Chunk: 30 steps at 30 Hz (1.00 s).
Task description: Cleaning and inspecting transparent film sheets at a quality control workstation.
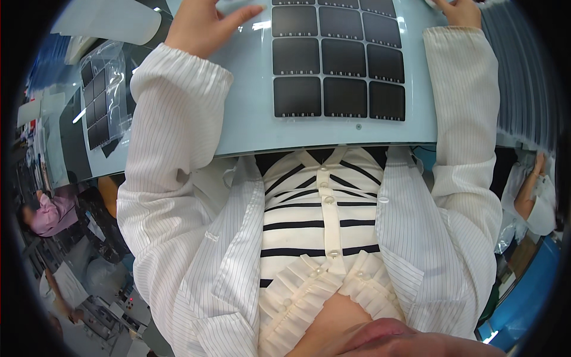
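A sheet of dark rectangular panels (344,58) lies flat on the pale blue glossy tabletop (250,128). The panels sit in three columns, with small pale marks along their lower edges. Left of the sheet is my left hand (205,25), its thumb stretched out toward the panels and apart from them. The upper frame edge cuts off its other fingers; nothing shows in its grasp. My right hand (459,13) is at the far right of the sheet, mostly out of frame. Its visible fingers are bent at a small white thing (433,3), too cropped to name.
At the left, another group of dark panels in clear plastic (98,101) lies on the table. A whitish translucent container (113,22) stands at the back left. Stacked clear sheets (526,77) line the right side. Other people (52,214) are in the background.
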Each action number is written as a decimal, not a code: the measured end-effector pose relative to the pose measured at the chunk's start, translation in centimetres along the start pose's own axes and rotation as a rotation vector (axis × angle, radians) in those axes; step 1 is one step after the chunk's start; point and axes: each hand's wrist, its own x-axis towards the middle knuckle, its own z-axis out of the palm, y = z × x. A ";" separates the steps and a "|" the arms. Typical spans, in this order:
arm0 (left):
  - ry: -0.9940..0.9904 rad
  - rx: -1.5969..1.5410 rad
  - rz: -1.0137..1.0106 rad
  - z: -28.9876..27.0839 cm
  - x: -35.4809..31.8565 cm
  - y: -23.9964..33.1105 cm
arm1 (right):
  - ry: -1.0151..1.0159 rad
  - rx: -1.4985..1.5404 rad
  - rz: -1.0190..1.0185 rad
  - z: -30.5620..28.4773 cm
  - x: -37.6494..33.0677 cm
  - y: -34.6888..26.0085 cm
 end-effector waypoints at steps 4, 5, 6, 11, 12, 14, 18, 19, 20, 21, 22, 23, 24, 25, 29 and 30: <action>0.167 -0.088 0.238 2.2 0.7 -4.5 | 0.104 -0.004 -0.129 1.1 0.7 -0.2; 0.185 -0.157 0.389 3.0 2.4 -5.3 | 0.126 -0.093 -0.180 0.9 1.3 1.5; 0.071 -0.301 0.396 3.2 3.1 -5.6 | 0.181 -0.086 -0.255 1.0 1.5 1.8; 0.062 -0.081 0.385 3.9 4.1 -7.1 | 0.202 0.299 -0.221 -1.9 -3.5 -5.0; 0.073 -0.086 0.393 3.9 4.6 -6.8 | 0.049 0.460 -0.299 -1.9 -5.9 -6.8; 0.092 -0.109 0.372 4.0 4.8 -6.7 | -0.282 0.657 -0.391 -3.4 -12.2 -13.7; 0.083 -0.110 0.315 3.2 4.0 -7.9 | -0.571 0.673 -0.762 -1.3 -15.7 -17.9; 0.079 -0.112 0.323 3.2 4.3 -7.6 | -0.480 0.655 -0.857 -0.4 -15.2 -17.8; 0.079 -0.161 0.340 3.4 4.9 -7.3 | -0.384 0.624 -0.949 0.3 -14.5 -17.5; 0.075 -0.207 0.347 3.5 5.3 -7.1 | -0.322 0.500 -0.872 0.7 -12.8 -17.0; 0.044 -0.241 0.368 3.6 6.2 -6.2 | -0.219 0.452 -0.827 1.6 -10.6 -15.3; 0.052 -0.227 0.324 3.4 5.2 -7.2 | -0.147 0.461 -0.817 3.1 -9.0 -16.1; 0.061 -0.217 0.282 3.3 4.2 -8.3 | -0.167 0.482 -0.780 4.4 -8.3 -16.8; 0.071 -0.206 0.237 3.1 3.1 -9.4 | -0.189 0.524 -0.802 5.9 -9.1 -16.7; 0.110 -0.218 0.397 4.1 5.8 -8.9 | -0.038 0.705 -1.226 4.4 -14.8 -18.0; 0.106 -0.290 0.397 4.1 5.6 -9.2 | -0.247 0.628 -0.999 3.5 -13.7 -18.4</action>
